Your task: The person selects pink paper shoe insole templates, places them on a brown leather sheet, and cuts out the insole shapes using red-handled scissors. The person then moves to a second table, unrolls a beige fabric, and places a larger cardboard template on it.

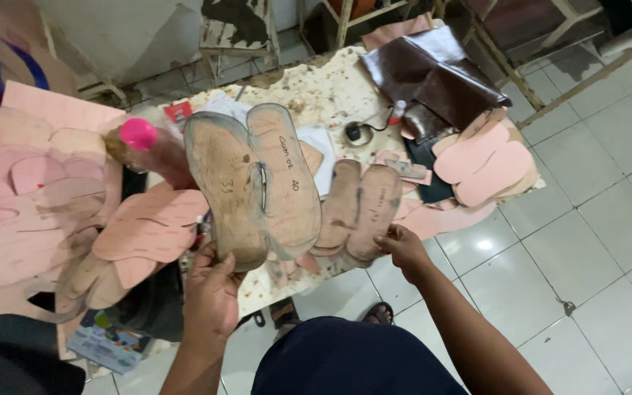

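Observation:
My left hand (211,289) grips the heel ends of a pair of large grey-brown sole-shaped templates (254,186) and holds them upright over the table. My right hand (401,245) pinches the near end of a second, smaller brown pair of sole pieces (358,208) that lies on the stained low table (330,84). Pen marks show on the raised pair.
Stacks of pink sole cut-outs lie at the right (480,157) and left (148,227). A bottle with a pink cap (139,135) stands behind the left stack. Folded dark brown leather (433,73) sits at the back. Pink sheet material (31,190) covers the left; white floor tiles (587,249) lie right.

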